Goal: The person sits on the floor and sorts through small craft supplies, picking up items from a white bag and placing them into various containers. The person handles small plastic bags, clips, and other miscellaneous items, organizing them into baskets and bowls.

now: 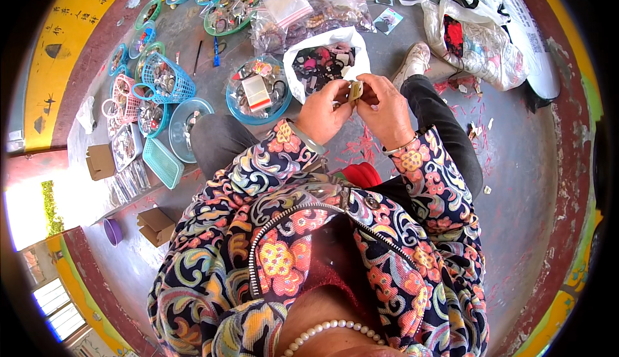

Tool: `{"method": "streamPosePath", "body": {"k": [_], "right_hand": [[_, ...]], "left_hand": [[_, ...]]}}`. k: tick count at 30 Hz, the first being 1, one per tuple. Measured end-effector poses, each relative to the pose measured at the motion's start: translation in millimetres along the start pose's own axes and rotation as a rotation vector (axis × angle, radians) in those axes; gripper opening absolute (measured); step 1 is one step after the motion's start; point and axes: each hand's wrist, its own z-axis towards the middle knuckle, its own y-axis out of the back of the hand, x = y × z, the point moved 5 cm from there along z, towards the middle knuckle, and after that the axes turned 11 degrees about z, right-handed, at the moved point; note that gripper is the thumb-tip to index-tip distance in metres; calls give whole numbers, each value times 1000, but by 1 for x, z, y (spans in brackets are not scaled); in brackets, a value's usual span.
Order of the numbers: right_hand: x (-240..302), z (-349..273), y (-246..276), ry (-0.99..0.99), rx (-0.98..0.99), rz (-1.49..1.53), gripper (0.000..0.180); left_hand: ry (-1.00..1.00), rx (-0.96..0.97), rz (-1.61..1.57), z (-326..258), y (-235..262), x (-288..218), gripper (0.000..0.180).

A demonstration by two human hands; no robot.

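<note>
My left hand (325, 113) and my right hand (388, 113) meet in front of me, pinching a small flat yellowish piece (355, 91) between their fingertips. Its exact kind is too small to make out. Just beyond my hands an open white plastic bag (298, 81) holds dark, pink and white small items. To the left of that bag sits a blue basin (257, 120) with a clear bag of small goods and a white packet with a red edge (256, 93) on top.
Blue basket (169, 78), pink basket (122, 93) and green tray (162, 162) stand at left, near cardboard boxes (157, 227). Colourful basins (231, 12) and clear bags (309, 19) lie farther off. Stuffed white sacks (477, 51) lie at right. Red scraps (364, 144) litter the floor.
</note>
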Motion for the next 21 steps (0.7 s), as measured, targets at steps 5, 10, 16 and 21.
{"method": "streamPosePath", "body": {"k": [5,10,16,21], "right_hand": [[19,0,2,132,43,-96,33],[25,-4,1,223,-26,-108,34],[25,-4,-1,278,-63,-135,31],[24,-3,-1,257,-38,-136,27]], "left_hand": [[-97,-52,119,-1,0,-5,36],[-100,-83,116,-3,0,-17,38],[-34,-18,111,-5,-1,-11,41],[-84,-57,73,-6,0,-13,37]]}}
